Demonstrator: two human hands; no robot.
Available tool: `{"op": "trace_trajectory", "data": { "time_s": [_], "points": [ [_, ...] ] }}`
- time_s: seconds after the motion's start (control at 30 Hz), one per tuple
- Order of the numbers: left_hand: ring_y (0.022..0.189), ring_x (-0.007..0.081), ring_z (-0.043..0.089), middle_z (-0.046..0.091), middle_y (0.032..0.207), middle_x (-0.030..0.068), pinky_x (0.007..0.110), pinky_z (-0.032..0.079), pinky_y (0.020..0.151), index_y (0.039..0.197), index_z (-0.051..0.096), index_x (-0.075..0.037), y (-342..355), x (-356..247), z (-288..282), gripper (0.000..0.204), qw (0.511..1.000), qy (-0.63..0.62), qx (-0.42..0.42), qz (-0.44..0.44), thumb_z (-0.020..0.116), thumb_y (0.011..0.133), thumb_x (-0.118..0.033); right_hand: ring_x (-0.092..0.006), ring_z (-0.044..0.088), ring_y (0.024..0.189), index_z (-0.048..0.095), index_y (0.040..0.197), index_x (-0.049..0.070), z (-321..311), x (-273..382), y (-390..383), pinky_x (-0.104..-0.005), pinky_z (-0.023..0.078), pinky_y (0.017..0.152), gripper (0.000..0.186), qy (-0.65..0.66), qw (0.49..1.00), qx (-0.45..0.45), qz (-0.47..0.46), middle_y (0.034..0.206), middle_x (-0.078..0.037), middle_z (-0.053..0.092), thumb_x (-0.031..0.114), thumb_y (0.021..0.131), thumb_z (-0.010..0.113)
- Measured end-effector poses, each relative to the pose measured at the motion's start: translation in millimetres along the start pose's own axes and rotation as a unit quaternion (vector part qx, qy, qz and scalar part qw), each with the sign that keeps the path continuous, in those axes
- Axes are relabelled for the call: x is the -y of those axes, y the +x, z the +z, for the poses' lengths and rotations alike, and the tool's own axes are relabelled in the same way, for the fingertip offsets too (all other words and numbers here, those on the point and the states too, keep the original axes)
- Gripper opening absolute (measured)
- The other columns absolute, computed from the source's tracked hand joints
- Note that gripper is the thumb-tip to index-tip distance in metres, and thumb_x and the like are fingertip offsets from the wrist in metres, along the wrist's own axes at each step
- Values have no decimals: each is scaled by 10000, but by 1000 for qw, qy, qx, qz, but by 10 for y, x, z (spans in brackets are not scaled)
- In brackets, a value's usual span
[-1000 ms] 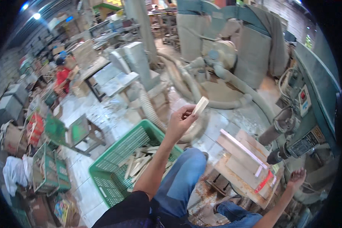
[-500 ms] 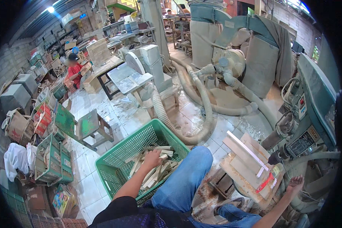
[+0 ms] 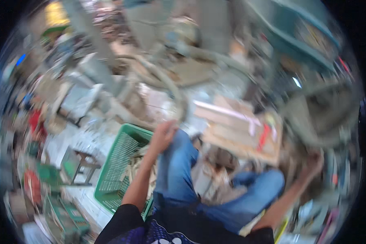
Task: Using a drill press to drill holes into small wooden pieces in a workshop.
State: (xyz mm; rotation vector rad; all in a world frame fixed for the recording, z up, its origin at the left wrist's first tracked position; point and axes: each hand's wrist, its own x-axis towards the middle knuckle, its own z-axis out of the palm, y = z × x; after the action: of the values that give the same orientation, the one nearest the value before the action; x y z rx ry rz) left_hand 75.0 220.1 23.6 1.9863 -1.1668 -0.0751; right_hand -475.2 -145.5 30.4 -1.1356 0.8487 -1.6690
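Observation:
The whole picture is smeared by motion. My left hand (image 3: 164,134) is over my left knee, just beyond the right edge of a green plastic crate (image 3: 105,173). Its fingers look bent, but whether they hold anything is too blurred to see. Pale wood strips (image 3: 130,170) lie loose inside the crate, partly behind my left forearm. Out to the right, my right hand (image 3: 314,162) hangs beyond a wooden work board (image 3: 227,136), its fingers lost in blur. On that board are a long whitish strip (image 3: 223,112) and a red object (image 3: 264,137).
A green-topped stool (image 3: 71,162) stands left of the crate. Grey flexible hoses (image 3: 166,81) curve across the floor ahead. A large blue-green machine (image 3: 284,32) rises at the upper right. Stacked green crates (image 3: 67,215) are at the lower left.
The view has swung to the right. My left hand has come up out of the crate, away from the wood strips, to above my knee. My right hand still hangs at the right.

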Motion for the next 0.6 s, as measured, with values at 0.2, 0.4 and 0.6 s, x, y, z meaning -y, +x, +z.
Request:
{"op": "trace_trajectory", "data": {
  "time_s": [0.2, 0.4, 0.6],
  "points": [
    [965, 275, 644, 675, 1066, 180, 354, 488, 865, 1138, 650, 2, 183, -31, 68, 341, 989, 42, 133, -46, 616, 909, -249, -142, 596, 732, 610, 878, 27, -267, 226, -1800, -307, 504, 730, 179, -252, 951, -149, 96, 821, -69, 591, 190, 931, 560],
    [1010, 239, 627, 671, 1107, 169, 330, 464, 907, 1172, 629, 31, 302, 9, 162, 345, 977, 91, 194, 8, 543, 975, -240, -129, 548, 600, 598, 836, 10, -1467, 348, -3248, -297, 486, 591, 184, -245, 884, -345, 198, 679, -48, 573, 178, 910, 591],
    [1023, 265, 626, 668, 1114, 178, 341, 454, 928, 1185, 621, 35, 270, 38, 239, 389, 971, 100, 212, 34, 522, 987, -285, -205, 567, 563, 540, 779, 76, -2484, -266, -4320, -352, 467, 566, 150, 0, 721, -606, 336, 629, -57, 550, 179, 879, 583]
  ]
}}
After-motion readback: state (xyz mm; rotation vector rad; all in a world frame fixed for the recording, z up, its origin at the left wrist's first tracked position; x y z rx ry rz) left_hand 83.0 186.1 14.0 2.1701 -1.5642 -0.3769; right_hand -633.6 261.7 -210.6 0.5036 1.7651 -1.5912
